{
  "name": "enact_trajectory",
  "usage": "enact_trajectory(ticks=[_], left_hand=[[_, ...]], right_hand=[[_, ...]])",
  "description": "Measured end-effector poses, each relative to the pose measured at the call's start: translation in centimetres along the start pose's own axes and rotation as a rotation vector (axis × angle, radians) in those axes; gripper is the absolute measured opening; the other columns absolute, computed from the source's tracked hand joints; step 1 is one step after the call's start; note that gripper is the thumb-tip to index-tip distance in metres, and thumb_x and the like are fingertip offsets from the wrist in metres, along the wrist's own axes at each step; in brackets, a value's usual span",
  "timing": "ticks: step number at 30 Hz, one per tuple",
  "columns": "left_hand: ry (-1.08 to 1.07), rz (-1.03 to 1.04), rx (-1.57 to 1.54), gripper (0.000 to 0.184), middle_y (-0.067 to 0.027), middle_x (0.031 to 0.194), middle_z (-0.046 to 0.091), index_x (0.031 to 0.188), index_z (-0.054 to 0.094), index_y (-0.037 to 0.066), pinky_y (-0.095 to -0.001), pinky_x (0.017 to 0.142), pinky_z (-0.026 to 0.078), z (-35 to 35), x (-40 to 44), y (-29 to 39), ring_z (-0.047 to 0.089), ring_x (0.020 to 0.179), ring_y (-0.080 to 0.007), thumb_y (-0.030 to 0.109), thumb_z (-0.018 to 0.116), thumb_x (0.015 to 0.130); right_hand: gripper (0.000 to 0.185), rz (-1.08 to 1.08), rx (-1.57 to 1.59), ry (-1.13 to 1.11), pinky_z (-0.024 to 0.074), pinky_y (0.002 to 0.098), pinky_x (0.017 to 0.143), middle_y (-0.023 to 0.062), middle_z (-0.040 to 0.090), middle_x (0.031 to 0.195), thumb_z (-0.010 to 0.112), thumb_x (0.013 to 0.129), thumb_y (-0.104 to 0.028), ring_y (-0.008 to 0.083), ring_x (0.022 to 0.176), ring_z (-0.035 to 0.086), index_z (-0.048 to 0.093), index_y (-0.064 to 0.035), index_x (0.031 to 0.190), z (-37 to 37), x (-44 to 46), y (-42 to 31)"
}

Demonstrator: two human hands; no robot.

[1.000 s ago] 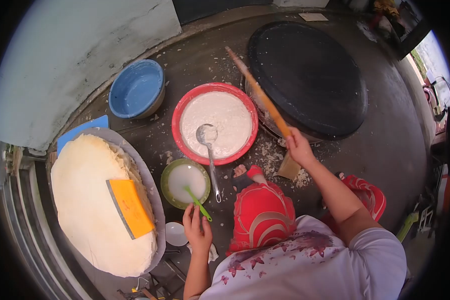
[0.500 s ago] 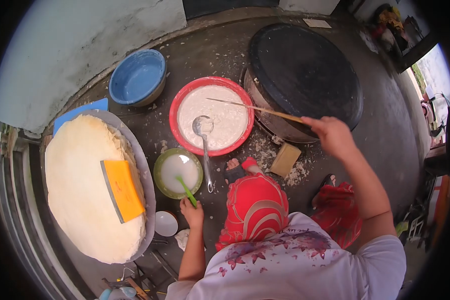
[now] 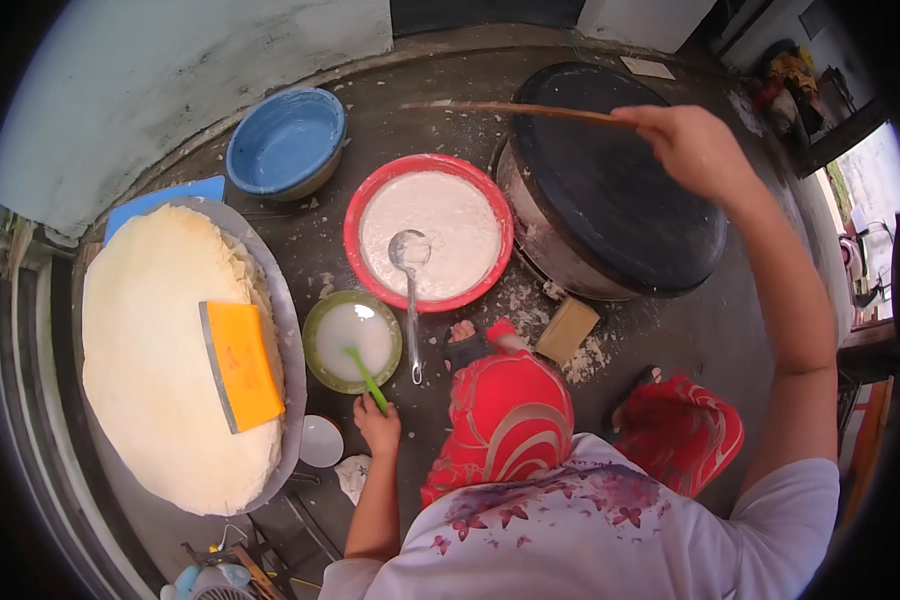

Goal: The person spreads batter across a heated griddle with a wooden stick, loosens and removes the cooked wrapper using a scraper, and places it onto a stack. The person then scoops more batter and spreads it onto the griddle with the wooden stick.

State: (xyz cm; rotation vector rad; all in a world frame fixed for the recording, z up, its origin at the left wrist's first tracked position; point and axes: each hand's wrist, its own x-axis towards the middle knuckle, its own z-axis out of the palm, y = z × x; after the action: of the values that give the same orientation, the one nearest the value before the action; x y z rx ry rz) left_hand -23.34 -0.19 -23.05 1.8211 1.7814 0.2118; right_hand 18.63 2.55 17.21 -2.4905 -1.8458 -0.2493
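Observation:
My right hand (image 3: 685,145) is closed on one end of a long thin wooden stick (image 3: 530,108), held out over the round black griddle (image 3: 620,190). The fingers of my left hand (image 3: 378,425) are at the handle of a green brush or spoon (image 3: 366,378), whose head dips into whitish liquid in a green bowl (image 3: 315,345). Between them, a red basin (image 3: 357,240) holds thick white batter, with a metal ladle (image 3: 411,300) resting in it. An orange scraper (image 3: 242,367) lies on a stack of thin pale sheets (image 3: 160,350) at the left.
A blue basin (image 3: 285,140) stands behind the stack, near the wall. A small white bowl (image 3: 321,441) and a crumpled cloth (image 3: 353,476) lie beside my left forearm. A tan block (image 3: 568,330) sits among crumbs below the griddle. Part of a fan (image 3: 220,585) shows at the bottom left.
My right hand has moved up and right with the stick, from beside the griddle to above it. The stick has swung from steep to nearly level. My left hand stays by the green bowl.

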Motion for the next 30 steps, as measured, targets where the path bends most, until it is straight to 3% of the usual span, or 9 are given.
enact_trajectory(ticks=[6,9,12,13,17,23,25,26,30], left_hand=[[-0.075,-0.107,-0.041,0.066,-0.0235,0.123,0.032,0.126,0.027,-0.002,-0.0446,0.084,0.042,2.3,1.4,-0.1,0.046,0.102,-0.0425,0.016,0.062,0.073],[-0.129,-0.129,-0.002,0.065,-0.0233,0.121,0.033,0.127,0.024,-0.001,-0.0452,0.08,0.044,2.9,2.5,-0.2,0.05,0.096,-0.043,0.011,0.058,0.072],[-0.054,-0.343,-0.029,0.043,-0.026,0.1,0.052,0.112,0.042,-0.004,-0.045,0.076,0.044,1.2,3.3,1.8,0.055,0.084,-0.0413,0.016,0.051,0.075],[-0.036,-0.378,-0.097,0.036,-0.0264,0.088,0.057,0.105,0.05,-0.004,-0.0443,0.074,0.044,0.8,3.5,1.2,0.056,0.078,-0.0415,0.019,0.05,0.077],[0.067,-0.401,-0.404,0.03,-0.0266,0.074,0.058,0.089,0.059,-0.004,-0.0439,0.069,0.044,3.3,4.5,-4.0,0.057,0.073,-0.0412,0.023,0.047,0.082],[0.028,-0.311,-0.44,0.031,-0.0251,0.077,0.058,0.088,0.06,-0.001,-0.0437,0.065,0.044,-2.5,-2.4,2.1,0.057,0.075,-0.0411,0.026,0.043,0.088],[0.102,-0.101,-0.416,0.031,-0.0155,0.064,0.057,0.086,0.059,-0.003,-0.0331,0.059,0.043,-2.6,-3.9,3.1,0.058,0.062,-0.0217,0.024,0.044,0.09],[0.063,-0.157,-0.409,0.029,-0.0205,0.072,0.059,0.087,0.059,-0.002,-0.0358,0.064,0.045,-2.5,-3.4,3.2,0.061,0.071,-0.0299,0.023,0.044,0.089],[0.139,-0.228,-0.339,0.029,-0.0216,0.075,0.06,0.087,0.06,-0.003,-0.0379,0.065,0.045,2.2,1.6,-1.5,0.06,0.072,-0.0341,0.022,0.045,0.088]], right_hand=[[0.029,-0.211,0.079,-0.388,0.0473,0.0392,0.065,0.0105,0.062,0.076,0.058,0.074,-0.018,0.0276,0.074,0.06,0.063,-0.0201,0.103,5.7,-2.0,-7.2],[0.031,-0.344,0.146,-0.382,0.0464,0.0378,0.06,0.0098,0.062,0.071,0.061,0.071,-0.019,0.0273,0.067,0.06,0.064,-0.0204,0.102,9.1,-3.1,-10.1],[0.029,-0.416,0.088,-0.501,0.0469,0.0378,0.061,0.0103,0.062,0.073,0.059,0.072,-0.018,0.0266,0.07,0.061,0.064,-0.0184,0.101,10.8,-3.0,-13.4],[0.023,-0.424,0.074,-0.524,0.0477,0.037,0.062,0.0104,0.063,0.073,0.061,0.07,-0.017,0.0263,0.071,0.062,0.065,-0.0146,0.092,11.8,-2.9,-14.4],[0.012,-0.475,0.047,-0.553,0.0489,0.0366,0.064,0.0119,0.063,0.073,0.062,0.066,-0.012,0.0267,0.072,0.062,0.067,-0.009,0.076,16.2,-2.5,-17.8],[0.021,-0.354,0.209,-0.67,0.0491,0.037,0.067,0.0095,0.064,0.079,0.06,0.066,-0.012,0.026,0.077,0.063,0.067,-0.0133,0.087,22.3,-2.1,-19.8],[0.025,-0.318,0.242,-0.706,0.049,0.0372,0.068,0.0088,0.064,0.082,0.06,0.067,-0.013,0.0258,0.078,0.062,0.067,-0.015,0.091,23.1,-2.3,-19.9],[0.029,-0.275,0.271,-0.737,0.0488,0.0373,0.069,0.0082,0.064,0.084,0.06,0.067,-0.014,0.0256,0.08,0.062,0.066,-0.0167,0.096,23.4,-2.5,-19.8],[0.034,-0.283,0.273,-0.718,0.0486,0.0377,0.07,0.0077,0.064,0.087,0.061,0.068,-0.016,0.0254,0.083,0.061,0.064,-0.0174,0.101,24.0,-3.3,-18.9]])
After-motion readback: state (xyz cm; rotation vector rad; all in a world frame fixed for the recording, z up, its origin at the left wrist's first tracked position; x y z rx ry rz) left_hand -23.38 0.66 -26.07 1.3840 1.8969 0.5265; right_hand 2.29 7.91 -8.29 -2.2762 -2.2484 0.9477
